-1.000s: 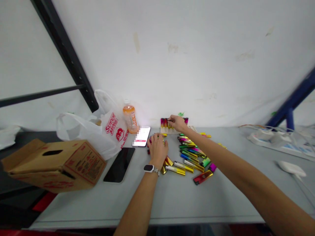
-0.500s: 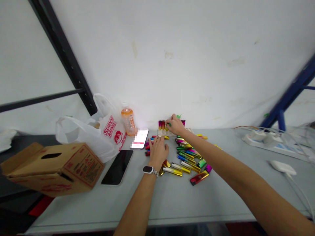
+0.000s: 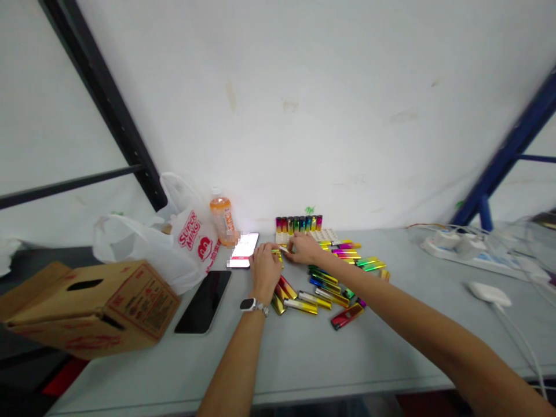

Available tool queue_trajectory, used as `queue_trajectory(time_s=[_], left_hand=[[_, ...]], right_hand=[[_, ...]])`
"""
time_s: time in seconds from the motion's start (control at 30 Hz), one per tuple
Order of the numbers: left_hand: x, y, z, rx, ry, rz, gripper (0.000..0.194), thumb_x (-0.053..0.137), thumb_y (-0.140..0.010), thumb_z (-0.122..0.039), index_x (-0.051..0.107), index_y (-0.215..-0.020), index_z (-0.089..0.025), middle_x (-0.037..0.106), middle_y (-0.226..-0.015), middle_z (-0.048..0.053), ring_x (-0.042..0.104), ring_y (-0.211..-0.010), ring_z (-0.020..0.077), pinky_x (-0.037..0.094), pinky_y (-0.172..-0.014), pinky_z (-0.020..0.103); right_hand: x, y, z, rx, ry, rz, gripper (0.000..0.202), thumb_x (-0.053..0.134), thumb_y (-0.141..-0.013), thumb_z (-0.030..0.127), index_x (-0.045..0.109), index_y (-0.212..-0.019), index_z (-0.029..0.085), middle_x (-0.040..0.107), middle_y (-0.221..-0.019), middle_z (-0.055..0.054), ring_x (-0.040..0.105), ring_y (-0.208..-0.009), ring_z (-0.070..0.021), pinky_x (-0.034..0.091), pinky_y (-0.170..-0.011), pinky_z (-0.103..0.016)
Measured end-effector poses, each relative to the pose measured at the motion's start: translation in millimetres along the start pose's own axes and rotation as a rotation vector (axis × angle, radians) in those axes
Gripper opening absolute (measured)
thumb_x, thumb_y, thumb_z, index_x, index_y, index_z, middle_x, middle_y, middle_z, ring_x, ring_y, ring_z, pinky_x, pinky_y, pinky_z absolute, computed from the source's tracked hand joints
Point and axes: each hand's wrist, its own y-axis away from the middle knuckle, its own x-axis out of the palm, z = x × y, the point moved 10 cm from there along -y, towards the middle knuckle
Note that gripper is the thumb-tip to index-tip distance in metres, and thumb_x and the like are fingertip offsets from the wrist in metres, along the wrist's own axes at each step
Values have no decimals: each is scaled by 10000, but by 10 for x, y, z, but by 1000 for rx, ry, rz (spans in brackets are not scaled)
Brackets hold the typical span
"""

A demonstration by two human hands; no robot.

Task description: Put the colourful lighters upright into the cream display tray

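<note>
My left hand (image 3: 266,269), with a watch on its wrist, is over the left side of a spread of shiny metallic lighters. Its fingers are bent and close around the yellow end of a lighter (image 3: 282,249). My right hand (image 3: 304,249) pinches the pale end of that same lighter, just in front of a cream tray (image 3: 326,234) with holes. A row of multicoloured lighters (image 3: 299,223) stands upright along the tray's back. More lighters (image 3: 321,296) lie loose beneath and around my right forearm. Both hands partly cover the lighters below them.
Left are an open cardboard box (image 3: 130,307), a white plastic bag (image 3: 174,249), a dark phone (image 3: 204,302), a lit phone (image 3: 244,250) and an orange drink bottle (image 3: 222,220). A power strip (image 3: 473,255) and a white charger (image 3: 490,293) with cables lie right. The wall is behind.
My right hand has come down from the standing row toward my left hand and now pinches a lighter. The whole row has come into view. My left fingers have drawn together.
</note>
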Motion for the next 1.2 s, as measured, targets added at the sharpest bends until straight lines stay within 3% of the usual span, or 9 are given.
queue_trajectory(time_s=[0.1, 0.2, 0.3, 0.4, 0.6, 0.77, 0.87, 1.03, 1.2], left_hand=[[19, -13, 53, -6, 76, -46, 222, 477, -865, -106, 633, -992, -197, 682, -1061, 87, 594, -1058, 264, 452, -922, 419], [60, -40, 51, 11, 310, -93, 146, 553, -887, -240, 634, -986, -170, 690, -1007, 97, 628, -985, 236, 485, -888, 384], [169, -44, -44, 31, 580, -47, 276, 635, -852, -394, 657, -979, -151, 705, -971, 101, 655, -898, 221, 512, -793, 345], [274, -5, -203, 52, 728, 39, 285, 661, -823, -421, 683, -907, -149, 712, -914, 91, 659, -848, 215, 506, -720, 311], [273, 82, -383, 83, 965, 66, 291, 571, -900, -456, 623, -947, -174, 695, -911, 58, 645, -862, 172, 492, -761, 272], [283, 188, -520, 92, 1022, 122, 271, 465, -961, -470, 521, -971, -206, 523, -632, -57, 501, -556, 102, 407, -584, 223], [264, 238, -557, 80, 1011, 122, 283, 513, -933, -466, 483, -835, -203, 403, -608, -79, 365, -506, 81, 317, -520, 219], [163, 242, -587, 136, 794, 70, 376, 572, -882, -441, 463, -631, -183, 415, -576, -50, 389, -570, 101, 309, -564, 245], [238, 261, -693, 216, 852, 144, 104, 577, -821, -268, 590, -841, -167, 610, -750, 0, 539, -714, 144, 434, -681, 262]], right_hand=[[31, 42, -73, 47, -133, 7, 170, 653, -831, 327, 707, -856, 168, 696, -903, -81, 621, -858, -213, 402, -778, -302], [-55, 205, -164, 97, -341, -105, 184, 663, -832, 341, 669, -869, 162, 671, -784, -41, 581, -710, -165, 373, -648, -264], [-160, 452, -222, 135, -548, -235, 229, 656, -838, 389, 636, -882, 165, 608, -685, 3, 523, -619, -140, 345, -583, -252], [-246, 677, -219, 143, -681, -322, 197, 652, -832, 363, 628, -871, 172, 567, -652, 24, 505, -607, -134, 357, -592, -256], [-358, 941, -271, 119, -829, -413, 346, 677, -810, 373, 590, -1091, 191, 559, -682, 41, 494, -603, -137, 378, -599, -267], [-361, 1022, -466, 180, -1042, -503, 293, 604, -867, 464, 605, -971, 191, 511, -651, 37, 467, -592, -141, 363, -569, -268], [-376, 1028, -458, 172, -1091, -524, 296, 593, -879, 484, 607, -884, 188, 516, -666, 27, 470, -614, -140, 365, -587, -270], [-366, 1016, -324, 146, -1111, -483, 338, 534, -922, 502, 600, -814, 188, 537, -686, 16, 498, -651, -144, 392, -614, -269], [-475, 1013, -124, 69, -981, -504, 328, 595, -901, 476, 678, -1083, 216, 595, -1025, -53, 571, -947, -187, 468, -823, -306]])
